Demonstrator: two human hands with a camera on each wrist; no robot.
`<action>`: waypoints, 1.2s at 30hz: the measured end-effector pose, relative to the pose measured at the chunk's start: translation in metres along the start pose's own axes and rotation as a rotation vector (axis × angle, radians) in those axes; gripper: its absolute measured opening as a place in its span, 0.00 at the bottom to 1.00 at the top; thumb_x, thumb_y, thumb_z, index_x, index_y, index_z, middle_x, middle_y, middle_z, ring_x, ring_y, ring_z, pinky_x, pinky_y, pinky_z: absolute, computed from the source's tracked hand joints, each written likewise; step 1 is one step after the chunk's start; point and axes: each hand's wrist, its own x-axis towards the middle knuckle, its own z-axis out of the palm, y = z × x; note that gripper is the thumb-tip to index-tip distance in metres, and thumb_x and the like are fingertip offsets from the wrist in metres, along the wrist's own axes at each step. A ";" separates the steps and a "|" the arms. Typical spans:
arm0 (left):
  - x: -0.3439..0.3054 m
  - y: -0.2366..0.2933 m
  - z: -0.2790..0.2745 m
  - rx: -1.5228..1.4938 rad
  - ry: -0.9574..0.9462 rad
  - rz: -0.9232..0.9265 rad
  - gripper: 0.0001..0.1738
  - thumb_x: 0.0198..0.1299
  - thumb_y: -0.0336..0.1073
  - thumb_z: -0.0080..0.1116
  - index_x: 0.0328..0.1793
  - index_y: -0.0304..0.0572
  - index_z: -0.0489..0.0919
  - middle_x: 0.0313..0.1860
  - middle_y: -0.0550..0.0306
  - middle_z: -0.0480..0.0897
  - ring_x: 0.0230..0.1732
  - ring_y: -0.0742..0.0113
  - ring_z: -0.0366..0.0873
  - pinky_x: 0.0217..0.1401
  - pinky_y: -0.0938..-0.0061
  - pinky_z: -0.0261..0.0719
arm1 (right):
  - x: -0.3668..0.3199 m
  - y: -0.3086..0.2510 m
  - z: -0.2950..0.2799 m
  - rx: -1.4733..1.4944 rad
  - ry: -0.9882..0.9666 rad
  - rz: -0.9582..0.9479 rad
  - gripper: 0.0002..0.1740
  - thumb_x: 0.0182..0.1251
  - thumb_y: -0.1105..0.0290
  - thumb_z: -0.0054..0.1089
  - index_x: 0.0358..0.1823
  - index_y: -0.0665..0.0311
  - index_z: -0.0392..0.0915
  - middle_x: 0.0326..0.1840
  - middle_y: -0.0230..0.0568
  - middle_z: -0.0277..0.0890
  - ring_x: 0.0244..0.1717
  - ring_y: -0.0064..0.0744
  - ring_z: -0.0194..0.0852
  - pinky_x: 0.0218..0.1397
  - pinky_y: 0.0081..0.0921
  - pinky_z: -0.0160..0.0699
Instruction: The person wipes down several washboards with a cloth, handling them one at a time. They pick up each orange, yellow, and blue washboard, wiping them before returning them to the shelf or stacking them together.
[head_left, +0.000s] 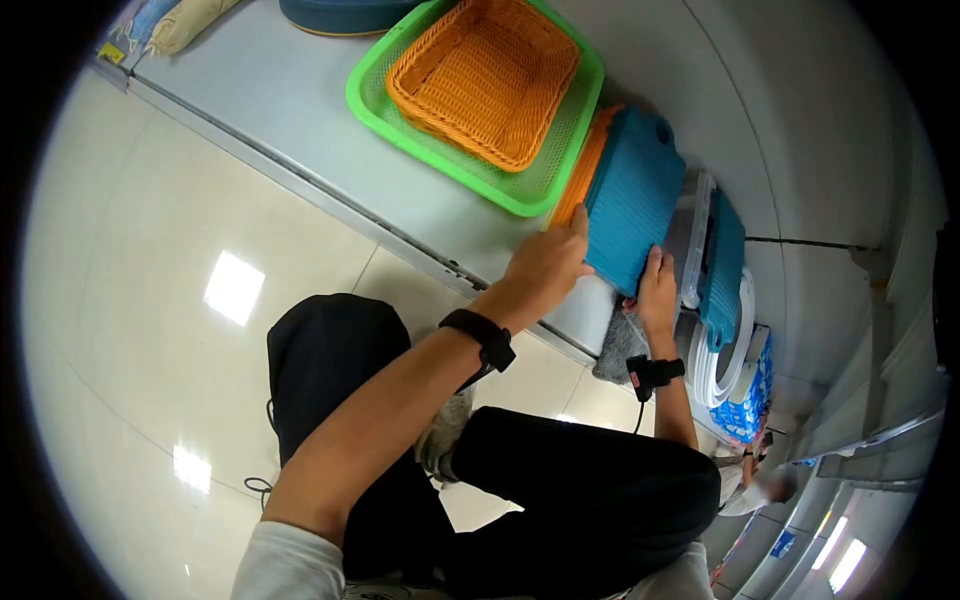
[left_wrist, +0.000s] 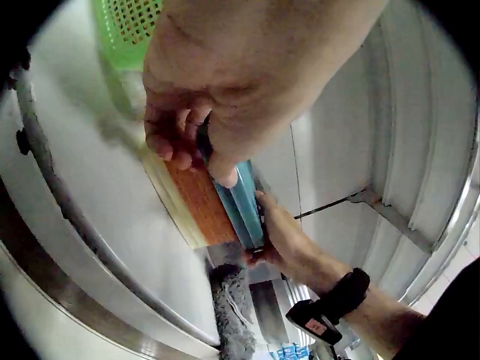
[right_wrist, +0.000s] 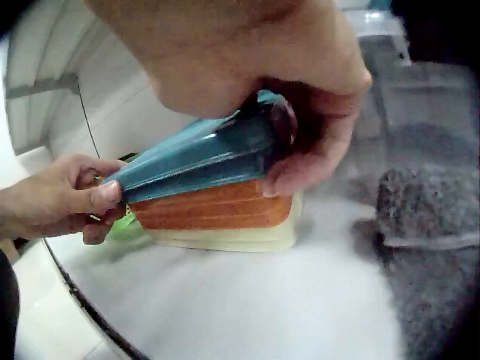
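Observation:
A ridged blue board (head_left: 632, 200) lies over an orange-brown piece (head_left: 580, 180). My left hand (head_left: 545, 265) pinches the board's near left edge, thumb on one side and fingers on the other. At its near right end, my right hand (head_left: 657, 300) curls its fingers round the edge. The right wrist view shows the blue layers (right_wrist: 202, 157) tilted slightly above the orange-brown block (right_wrist: 210, 212), with a pale cream layer (right_wrist: 225, 241) beneath. In the left wrist view, the left hand (left_wrist: 225, 67) partly covers the blue edge (left_wrist: 244, 206).
An orange woven basket (head_left: 485, 80) sits in a green basket (head_left: 370, 95) beside the boards on a grey shelf (head_left: 290, 130). To the right are another blue board (head_left: 722, 265), white containers (head_left: 708, 372) and a fuzzy grey item (head_left: 612, 350). A person (head_left: 745, 485) is farther off.

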 end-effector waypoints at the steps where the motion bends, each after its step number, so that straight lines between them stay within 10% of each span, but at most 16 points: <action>1: 0.000 -0.001 0.000 0.057 0.003 0.013 0.48 0.63 0.41 0.72 0.78 0.14 0.60 0.39 0.29 0.85 0.41 0.39 0.87 0.44 0.57 0.85 | 0.002 -0.004 -0.002 -0.003 0.000 -0.007 0.33 0.86 0.42 0.39 0.51 0.71 0.70 0.23 0.45 0.74 0.11 0.36 0.75 0.11 0.32 0.75; 7: -0.001 0.009 -0.010 0.271 0.005 -0.086 0.44 0.61 0.50 0.72 0.71 0.18 0.69 0.33 0.36 0.86 0.35 0.49 0.89 0.35 0.61 0.86 | 0.021 0.010 -0.008 -0.175 -0.076 -0.085 0.34 0.86 0.44 0.38 0.54 0.74 0.76 0.37 0.63 0.84 0.25 0.48 0.88 0.20 0.34 0.84; 13: -0.002 0.008 -0.007 0.315 0.137 -0.080 0.37 0.59 0.50 0.73 0.62 0.24 0.77 0.35 0.39 0.87 0.39 0.51 0.90 0.35 0.63 0.87 | 0.030 0.002 -0.008 -0.280 -0.217 0.020 0.44 0.84 0.36 0.34 0.71 0.75 0.70 0.56 0.76 0.80 0.53 0.63 0.87 0.56 0.45 0.86; 18: -0.002 -0.007 0.000 0.258 0.088 -0.027 0.31 0.59 0.44 0.75 0.58 0.25 0.78 0.35 0.41 0.87 0.39 0.46 0.89 0.37 0.59 0.86 | 0.035 -0.016 0.000 -0.007 -0.161 -0.037 0.62 0.74 0.26 0.45 0.83 0.80 0.44 0.79 0.76 0.59 0.78 0.64 0.64 0.83 0.39 0.57; 29: -0.065 0.028 -0.034 0.161 -0.192 0.131 0.25 0.54 0.35 0.75 0.48 0.18 0.77 0.30 0.38 0.83 0.33 0.41 0.85 0.35 0.53 0.81 | -0.044 -0.019 -0.019 0.038 -0.301 -0.002 0.61 0.74 0.34 0.58 0.84 0.79 0.40 0.84 0.74 0.50 0.83 0.59 0.54 0.84 0.43 0.54; 36: -0.066 0.037 -0.022 0.283 -0.274 -0.106 0.08 0.50 0.20 0.66 0.38 0.33 0.82 0.33 0.46 0.86 0.37 0.44 0.88 0.37 0.56 0.84 | -0.008 -0.096 -0.009 -0.479 -0.117 -0.544 0.47 0.79 0.36 0.47 0.87 0.59 0.52 0.86 0.66 0.50 0.83 0.77 0.48 0.85 0.58 0.51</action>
